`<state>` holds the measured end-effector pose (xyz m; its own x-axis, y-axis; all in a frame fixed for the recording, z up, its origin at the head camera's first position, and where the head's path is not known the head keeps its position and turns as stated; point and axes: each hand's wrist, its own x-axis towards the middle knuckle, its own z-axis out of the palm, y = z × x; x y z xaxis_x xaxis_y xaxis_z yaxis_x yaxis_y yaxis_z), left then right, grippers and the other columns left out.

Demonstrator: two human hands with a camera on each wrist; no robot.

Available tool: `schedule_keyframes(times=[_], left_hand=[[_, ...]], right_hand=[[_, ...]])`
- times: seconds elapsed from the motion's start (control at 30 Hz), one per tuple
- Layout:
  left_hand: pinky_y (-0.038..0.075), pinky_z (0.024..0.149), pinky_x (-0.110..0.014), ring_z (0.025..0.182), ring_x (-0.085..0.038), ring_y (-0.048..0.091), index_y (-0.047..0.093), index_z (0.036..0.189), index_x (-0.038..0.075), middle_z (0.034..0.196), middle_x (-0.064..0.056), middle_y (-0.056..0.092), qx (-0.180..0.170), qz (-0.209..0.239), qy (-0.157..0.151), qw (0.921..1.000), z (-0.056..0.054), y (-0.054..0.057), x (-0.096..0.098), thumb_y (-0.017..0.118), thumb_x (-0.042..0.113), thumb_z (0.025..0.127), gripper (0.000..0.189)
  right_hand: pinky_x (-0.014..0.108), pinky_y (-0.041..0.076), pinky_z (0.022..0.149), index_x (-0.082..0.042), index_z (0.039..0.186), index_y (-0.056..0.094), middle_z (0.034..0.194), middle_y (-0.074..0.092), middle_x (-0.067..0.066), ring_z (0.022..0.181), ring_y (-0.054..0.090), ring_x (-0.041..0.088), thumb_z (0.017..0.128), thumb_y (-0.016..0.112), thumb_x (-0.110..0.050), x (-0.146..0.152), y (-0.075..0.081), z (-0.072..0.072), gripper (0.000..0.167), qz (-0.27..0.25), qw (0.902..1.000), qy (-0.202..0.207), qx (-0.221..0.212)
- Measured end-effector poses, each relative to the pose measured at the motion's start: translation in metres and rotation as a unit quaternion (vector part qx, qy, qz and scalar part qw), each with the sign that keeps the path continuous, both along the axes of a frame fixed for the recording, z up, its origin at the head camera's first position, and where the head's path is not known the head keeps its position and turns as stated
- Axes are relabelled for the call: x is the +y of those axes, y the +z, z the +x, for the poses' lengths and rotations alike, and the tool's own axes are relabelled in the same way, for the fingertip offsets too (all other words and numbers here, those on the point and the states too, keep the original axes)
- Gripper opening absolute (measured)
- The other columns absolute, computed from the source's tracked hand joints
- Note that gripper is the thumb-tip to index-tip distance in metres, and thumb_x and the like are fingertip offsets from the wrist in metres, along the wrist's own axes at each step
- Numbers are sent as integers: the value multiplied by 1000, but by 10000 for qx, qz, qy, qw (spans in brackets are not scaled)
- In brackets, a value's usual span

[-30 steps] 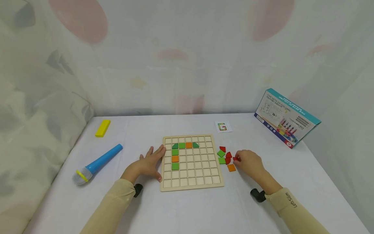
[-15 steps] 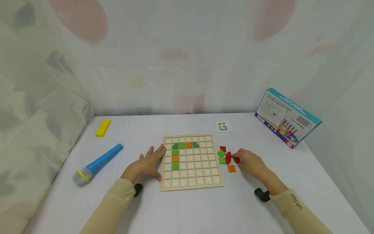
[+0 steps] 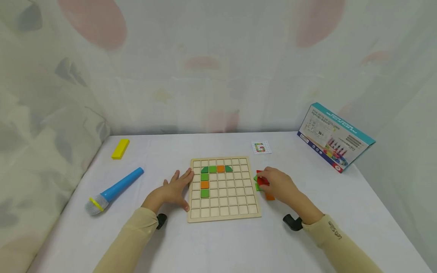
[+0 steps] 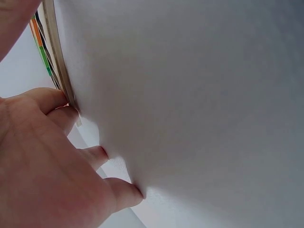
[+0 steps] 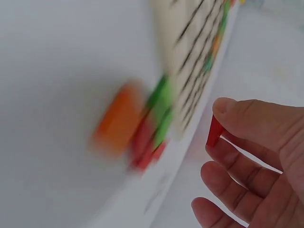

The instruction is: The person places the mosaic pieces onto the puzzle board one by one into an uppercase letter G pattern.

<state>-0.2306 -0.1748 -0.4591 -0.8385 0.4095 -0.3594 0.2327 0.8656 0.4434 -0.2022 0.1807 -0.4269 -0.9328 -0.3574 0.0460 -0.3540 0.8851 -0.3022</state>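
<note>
Red showed between the thumb and a fingertip of the right hand (image 3: 281,185), where a small thin piece (image 5: 215,132) was pinched. Its longer visible side was seen to run from thumb to fingertip, though the full outline could not be made out, as the piece was turned nearly edge-on. The wooden board (image 3: 232,192) was placed to the left of this piece, and that sideways relation was judged to matter most: of the two hands, the right was the nearer to the right-hand cells. The board's left edge was touched by the left hand (image 3: 172,192), its fingers spread and nothing gripped. An orange tile (image 3: 270,196) and a green tile (image 3: 257,187) were left on the tabletop (image 3: 225,246) beneath or just beside the right hand, partly hidden by it in the head view
</note>
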Motion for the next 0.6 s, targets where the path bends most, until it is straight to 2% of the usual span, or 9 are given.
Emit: schedule_keyframes(times=[0.13, 0.23, 0.43, 0.6], left_hand=[[-4, 95, -73, 138, -38, -12, 11, 150, 17, 155, -1, -2, 2, 7, 21, 10000, 0, -2, -1, 89, 30, 49, 128], [-3, 96, -73, 138, -38, -12, 13, 149, 17, 155, -1, -1, -23, 63, 62, 10000, 1, -1, 0, 89, 29, 49, 126], [-2, 98, -71, 139, -37, -10, 13, 149, 17, 155, 0, -1, -64, 18, 106, 9999, 1, 3, 3, 88, 30, 52, 124], [-2, 98, -71, 138, -37, -11, 11, 149, 16, 156, 0, -2, -88, -8, 64, 9999, 1, 5, 2, 88, 30, 54, 123]], right_hand=[[25, 48, 65, -7, 107, 67, 97, 62, -1, 83, 56, 13, 75, 76, -17, -40, 1, 0, 34, -119, 9969, 717, 309], [21, 48, 65, -10, 106, 68, 94, 61, -3, 82, 55, 11, 77, 75, -20, -69, -4, 0, 31, -59, 9928, 1167, 274], [18, 45, 65, -15, 107, 69, 90, 58, -7, 77, 50, 7, 81, 70, -22, -114, -14, 2, 27, 122, 9864, 1641, 36], [16, 42, 64, -16, 106, 69, 90, 56, -9, 75, 48, 6, 83, 68, -19, -133, -20, 5, 23, 146, 9808, 1945, -80]])
